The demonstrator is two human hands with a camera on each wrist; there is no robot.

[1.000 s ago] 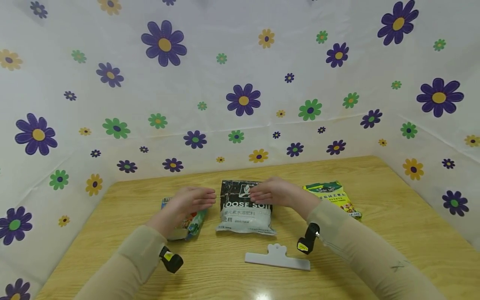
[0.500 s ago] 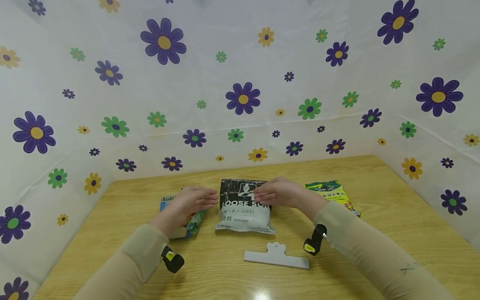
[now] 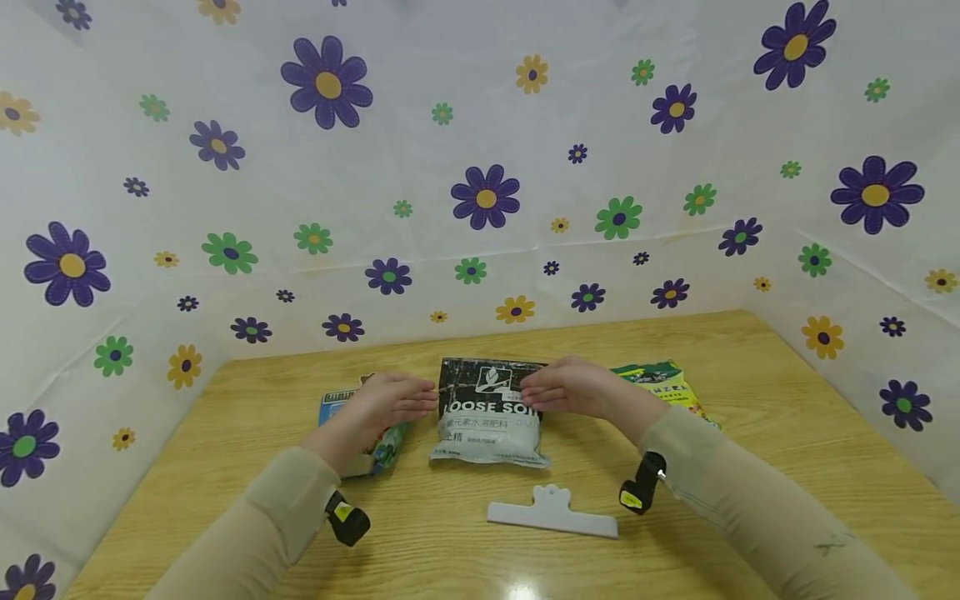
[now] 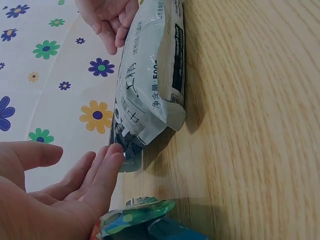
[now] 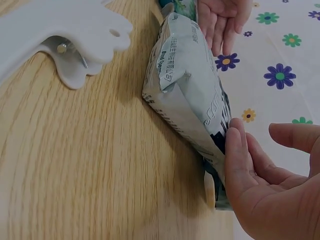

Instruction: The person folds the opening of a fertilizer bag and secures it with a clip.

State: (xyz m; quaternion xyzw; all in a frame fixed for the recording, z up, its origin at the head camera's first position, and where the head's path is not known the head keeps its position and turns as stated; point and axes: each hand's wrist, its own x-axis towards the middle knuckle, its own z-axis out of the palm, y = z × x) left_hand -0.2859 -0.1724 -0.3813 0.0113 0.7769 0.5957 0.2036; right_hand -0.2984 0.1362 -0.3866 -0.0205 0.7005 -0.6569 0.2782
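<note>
A black and light-grey bag (image 3: 487,437) printed "LOOSE SOIL" lies on the wooden table between my two hands. My left hand (image 3: 384,406) hovers just left of it, fingers extended and holding nothing. Partly hidden under that hand and wrist is a blue and green packet (image 3: 333,407). My right hand (image 3: 579,390) is at the bag's upper right edge with straight fingers. In the right wrist view its fingertips (image 5: 235,145) overlap the bag's edge; whether they touch it I cannot tell. In the left wrist view, the left fingertips point toward the bag's near end.
A white plastic clip (image 3: 551,514) lies in front of the bag. Behind my right wrist is a yellow and green packet (image 3: 663,385), partly covered. A white flower-patterned sheet (image 3: 480,117) stands behind the wooden table (image 3: 442,533) and along its sides.
My right hand has slid to the right, from over the bag's face to its right edge. The left hand has shifted very slightly right. The bag and clip lie as before.
</note>
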